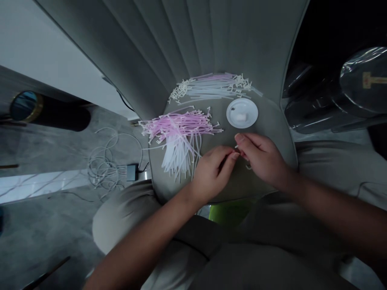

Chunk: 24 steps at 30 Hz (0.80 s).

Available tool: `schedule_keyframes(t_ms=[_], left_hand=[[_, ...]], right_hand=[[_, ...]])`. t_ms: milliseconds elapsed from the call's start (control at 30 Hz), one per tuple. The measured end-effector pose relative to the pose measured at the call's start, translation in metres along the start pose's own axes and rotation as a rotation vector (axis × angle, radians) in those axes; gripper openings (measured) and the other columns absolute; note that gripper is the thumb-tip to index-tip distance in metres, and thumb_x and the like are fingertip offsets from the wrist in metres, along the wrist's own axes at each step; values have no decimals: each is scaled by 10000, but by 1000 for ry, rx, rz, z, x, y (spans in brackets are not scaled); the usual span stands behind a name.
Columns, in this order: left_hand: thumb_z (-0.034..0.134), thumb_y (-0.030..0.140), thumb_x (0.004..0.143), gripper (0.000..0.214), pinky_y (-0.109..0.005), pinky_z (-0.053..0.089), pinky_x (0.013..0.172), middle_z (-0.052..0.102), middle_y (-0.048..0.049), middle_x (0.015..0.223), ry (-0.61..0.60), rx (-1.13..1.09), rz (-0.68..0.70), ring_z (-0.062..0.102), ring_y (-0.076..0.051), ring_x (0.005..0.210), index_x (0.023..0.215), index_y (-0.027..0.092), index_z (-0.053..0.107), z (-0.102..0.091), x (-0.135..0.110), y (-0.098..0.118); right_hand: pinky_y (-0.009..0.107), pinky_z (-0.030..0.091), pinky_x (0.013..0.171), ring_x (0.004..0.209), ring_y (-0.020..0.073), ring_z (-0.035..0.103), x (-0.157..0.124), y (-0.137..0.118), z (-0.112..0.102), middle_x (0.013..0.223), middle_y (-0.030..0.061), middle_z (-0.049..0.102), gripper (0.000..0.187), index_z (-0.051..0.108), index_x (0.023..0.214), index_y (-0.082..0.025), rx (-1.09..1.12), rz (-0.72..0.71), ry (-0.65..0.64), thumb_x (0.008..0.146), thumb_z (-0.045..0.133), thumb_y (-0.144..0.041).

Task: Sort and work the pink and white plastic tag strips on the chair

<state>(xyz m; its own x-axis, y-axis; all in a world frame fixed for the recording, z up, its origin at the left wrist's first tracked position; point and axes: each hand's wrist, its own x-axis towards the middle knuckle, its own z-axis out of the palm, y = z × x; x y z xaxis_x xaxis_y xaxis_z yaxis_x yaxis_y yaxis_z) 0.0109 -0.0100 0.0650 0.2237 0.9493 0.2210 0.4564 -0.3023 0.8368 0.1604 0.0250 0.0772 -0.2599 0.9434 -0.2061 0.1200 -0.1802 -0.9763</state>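
Two bare hands met over a grey seat cushion point(273, 125). The left hand point(211, 171) and the right hand point(263, 159) each pinched thumb and forefinger closed on a small white piece point(236, 151), which sat right between the touching fingertips, mostly hidden by them. Just left of the hands lay a fanned pile of pink and white tubes point(178, 135). A round white dish point(242, 113) sat just beyond the right hand, with a second tube pile point(211, 86) farther back.
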Motion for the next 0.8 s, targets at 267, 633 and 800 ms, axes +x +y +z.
schedule_keyframes(t_ms=[267,633,800], left_hand=[[390,255,986,265,-240,409,583,554,17,657,68,-88,-92,526,-101,609,781,187,544,-3,-10,1],[453,233,969,158,-249,467,698,673,-22,854,99,13,-65,607,-118,773,943,180,600,1,-3,-1],[430,222,966,179,-269,475,697,667,-34,812,33,66,-7,620,-137,765,929,174,598,0,-7,0]], right_hand=[[273,300,526,531,93,354,-2,-4,-1,558,-46,391,462,454,614,-193,-59,64,-26,932,496,-525],[267,321,546,551,96,373,-2,-5,-2,581,-42,419,441,470,624,-192,-27,36,-47,934,505,-504],[266,316,542,550,93,362,-2,-5,-2,586,-44,417,433,472,633,-190,-10,11,-71,939,502,-496]])
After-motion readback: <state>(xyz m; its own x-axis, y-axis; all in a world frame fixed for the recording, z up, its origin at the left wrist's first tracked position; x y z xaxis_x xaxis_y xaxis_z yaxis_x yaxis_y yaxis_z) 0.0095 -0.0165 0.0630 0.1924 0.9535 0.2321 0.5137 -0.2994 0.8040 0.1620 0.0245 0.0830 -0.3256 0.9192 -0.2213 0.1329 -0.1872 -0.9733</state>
